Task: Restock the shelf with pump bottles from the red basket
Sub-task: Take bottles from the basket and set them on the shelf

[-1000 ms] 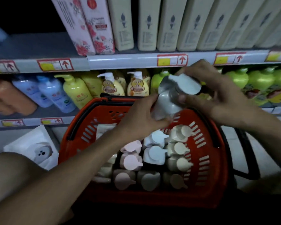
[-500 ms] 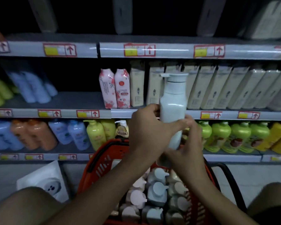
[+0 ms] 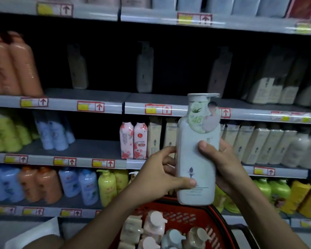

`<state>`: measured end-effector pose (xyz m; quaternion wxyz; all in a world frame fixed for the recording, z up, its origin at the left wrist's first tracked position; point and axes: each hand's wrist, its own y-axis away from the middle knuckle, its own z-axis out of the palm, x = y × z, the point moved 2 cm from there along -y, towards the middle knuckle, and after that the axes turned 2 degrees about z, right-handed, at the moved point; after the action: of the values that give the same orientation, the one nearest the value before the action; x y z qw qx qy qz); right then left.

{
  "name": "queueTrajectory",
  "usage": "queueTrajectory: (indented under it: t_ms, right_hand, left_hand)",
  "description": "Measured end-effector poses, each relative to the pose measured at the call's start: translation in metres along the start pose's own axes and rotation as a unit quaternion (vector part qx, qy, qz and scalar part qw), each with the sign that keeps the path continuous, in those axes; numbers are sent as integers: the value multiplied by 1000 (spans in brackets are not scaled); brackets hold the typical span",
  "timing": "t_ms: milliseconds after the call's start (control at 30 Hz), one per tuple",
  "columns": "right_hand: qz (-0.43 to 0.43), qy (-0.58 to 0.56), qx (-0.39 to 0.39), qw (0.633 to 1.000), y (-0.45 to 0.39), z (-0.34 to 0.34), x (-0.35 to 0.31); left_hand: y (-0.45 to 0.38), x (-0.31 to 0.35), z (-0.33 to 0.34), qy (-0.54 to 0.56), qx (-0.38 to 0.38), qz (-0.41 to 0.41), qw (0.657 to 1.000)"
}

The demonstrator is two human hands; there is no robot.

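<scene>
A pale blue-white pump bottle (image 3: 196,159) with a round green label stands upright in the air before the shelves. My left hand (image 3: 156,175) grips its lower left side, thumb across the front. My right hand (image 3: 223,164) holds its right side, thumb on the front. Below, the red basket (image 3: 217,223) holds several more pump bottles (image 3: 154,225) in pink, cream and pale blue, pump heads up. The dim shelf (image 3: 101,95) above has three lone bottles set far back and wide gaps between them.
Pink and cream cartons (image 3: 133,141) fill the shelf behind the bottle. Orange bottles (image 3: 16,65) stand at upper left; yellow, blue and green bottles line the lower shelves. A white box (image 3: 34,234) lies at lower left. Price rails with red arrows edge every shelf.
The bottle came out of the basket and rose to shelf height, now turned label forward. My view tilted upward, so the basket dropped to the bottom edge. Both hands shifted to the bottle's sides.
</scene>
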<state>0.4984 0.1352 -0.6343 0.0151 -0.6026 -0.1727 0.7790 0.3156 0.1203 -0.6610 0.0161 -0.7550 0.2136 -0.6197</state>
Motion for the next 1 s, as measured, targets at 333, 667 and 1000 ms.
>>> queueTrajectory:
  t_ms: [333, 667, 1000]
  right_hand:
    - [-32, 207, 38, 977, -17, 15, 8]
    - [-256, 278, 7, 926, -165, 47, -46]
    - [-250, 351, -19, 902, -328, 91, -36]
  left_hand:
    - [-32, -9, -21, 26, 94, -40, 994]
    - [-142, 42, -107, -46, 176, 98, 978]
    - [-247, 27, -202, -97, 258, 66, 959]
